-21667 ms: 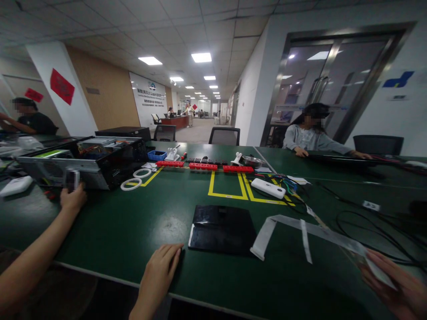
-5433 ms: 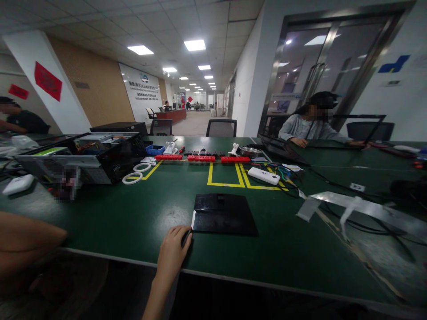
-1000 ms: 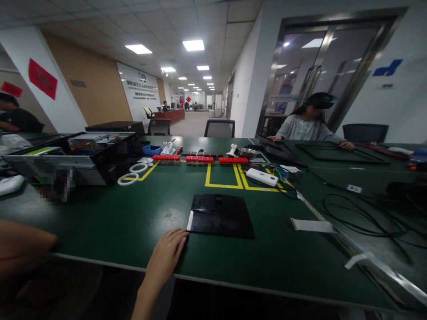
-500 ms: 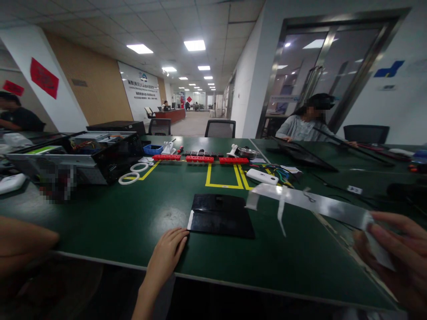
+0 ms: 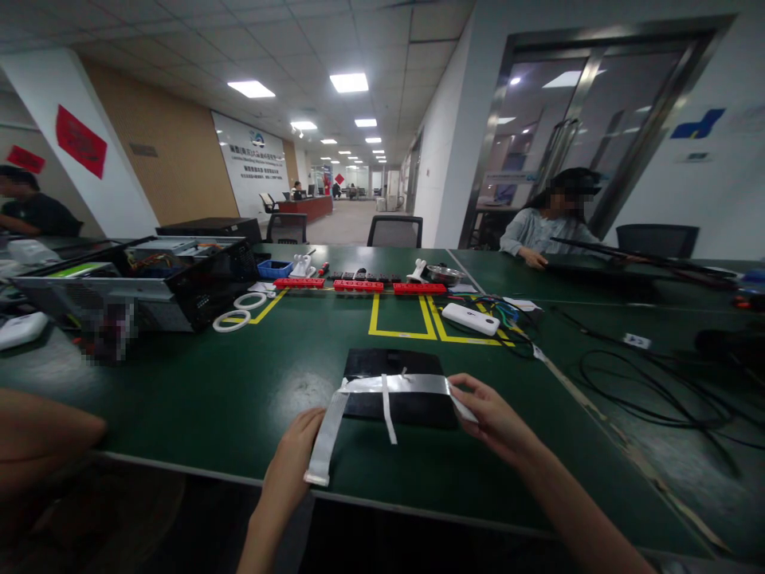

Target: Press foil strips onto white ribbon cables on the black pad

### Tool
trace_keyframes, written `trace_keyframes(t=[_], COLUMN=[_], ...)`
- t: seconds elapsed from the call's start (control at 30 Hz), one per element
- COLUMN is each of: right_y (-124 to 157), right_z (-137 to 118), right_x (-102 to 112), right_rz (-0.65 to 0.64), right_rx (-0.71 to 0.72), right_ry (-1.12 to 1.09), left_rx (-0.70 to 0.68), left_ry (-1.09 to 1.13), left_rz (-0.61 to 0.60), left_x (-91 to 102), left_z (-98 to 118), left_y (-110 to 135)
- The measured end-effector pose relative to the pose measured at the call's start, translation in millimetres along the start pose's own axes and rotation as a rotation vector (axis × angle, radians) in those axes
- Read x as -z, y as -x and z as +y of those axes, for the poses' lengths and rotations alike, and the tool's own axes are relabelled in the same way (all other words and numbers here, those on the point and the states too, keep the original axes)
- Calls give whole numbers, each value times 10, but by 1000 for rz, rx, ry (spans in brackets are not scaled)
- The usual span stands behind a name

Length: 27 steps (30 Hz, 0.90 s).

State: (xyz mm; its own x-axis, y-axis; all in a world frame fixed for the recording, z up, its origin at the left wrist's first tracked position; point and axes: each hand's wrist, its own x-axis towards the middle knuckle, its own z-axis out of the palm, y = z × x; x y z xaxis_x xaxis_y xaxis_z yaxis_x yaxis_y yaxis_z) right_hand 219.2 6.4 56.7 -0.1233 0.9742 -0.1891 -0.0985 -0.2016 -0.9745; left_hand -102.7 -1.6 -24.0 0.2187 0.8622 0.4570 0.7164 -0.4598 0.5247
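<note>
A flat, silver-grey ribbon cable was held over a black panel that was laid flat on the green bench. Its long axis was stretched left to right, roughly along the bench's near edge. At the left it was bent sharply, and its pale connector was pointed toward that edge, seen just inside it. A narrow white strip was hung from the middle. The folded right end was pinched between the fingers of the right hand. The left hand was loosely curled by the panel's left corner, its fingertips partly hidden; whether anything was gripped there could not be told. Bare green surface was left between panel and yellow tape beyond, and rightward to a taped seam.
</note>
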Motion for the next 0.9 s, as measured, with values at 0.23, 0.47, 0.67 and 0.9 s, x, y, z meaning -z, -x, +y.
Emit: trace_keyframes(t=[0.23, 0.47, 0.67, 0.9], right_y=[-131, -121, -130, -142], right_z=[313, 329, 334, 345], right_x=[92, 121, 132, 145], right_rz=[83, 124, 149, 155], right_rx=[-36, -47, -46, -5], right_ry=[173, 281, 359, 449], left_rx=[41, 3, -220, -358], left_ry=[-14, -62, -187, -327], left_rz=[141, 134, 10, -212], left_x=[-82, -15, -107, -412], left_z=[-59, 69, 503, 809], left_y=[-56, -135, -350, -492])
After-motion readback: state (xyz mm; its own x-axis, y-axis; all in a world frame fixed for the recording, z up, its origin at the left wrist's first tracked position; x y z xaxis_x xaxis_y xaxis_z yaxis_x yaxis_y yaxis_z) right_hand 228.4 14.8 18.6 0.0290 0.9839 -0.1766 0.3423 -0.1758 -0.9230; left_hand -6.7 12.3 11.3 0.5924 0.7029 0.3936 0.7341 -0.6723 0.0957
